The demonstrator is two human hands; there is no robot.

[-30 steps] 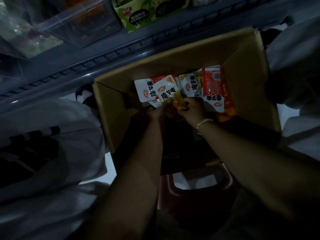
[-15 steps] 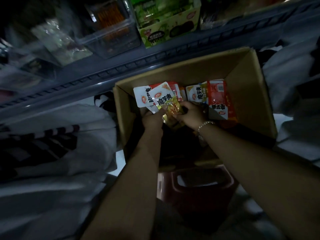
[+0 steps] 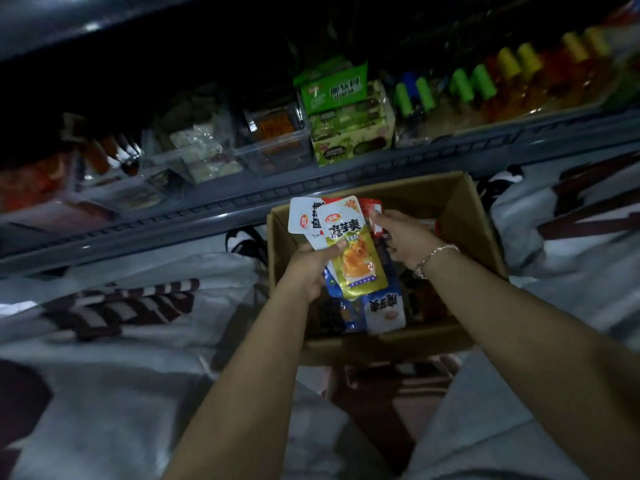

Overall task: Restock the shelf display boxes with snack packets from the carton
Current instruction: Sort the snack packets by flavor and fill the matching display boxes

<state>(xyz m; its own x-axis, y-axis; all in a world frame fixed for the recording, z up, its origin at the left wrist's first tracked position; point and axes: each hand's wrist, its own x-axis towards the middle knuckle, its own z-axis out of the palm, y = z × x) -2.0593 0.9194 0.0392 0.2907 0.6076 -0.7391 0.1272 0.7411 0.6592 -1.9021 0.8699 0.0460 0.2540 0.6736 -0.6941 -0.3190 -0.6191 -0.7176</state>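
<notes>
Green display box (image 3: 349,133) looks crammed; open gap above carton (image 3: 467,216).

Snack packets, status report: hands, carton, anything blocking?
Left hand grips fanned snack packets above the carton. Right hand pinches their right edge. More packets inside. Nothing blocking the shelf.

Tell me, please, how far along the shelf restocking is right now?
Early to midway. The left hand grips a fan of snack packets above the carton; the right hand pinches a red packet. Packets remain in the carton. The green display box on the shelf already holds stock; nothing is placed yet.
</notes>
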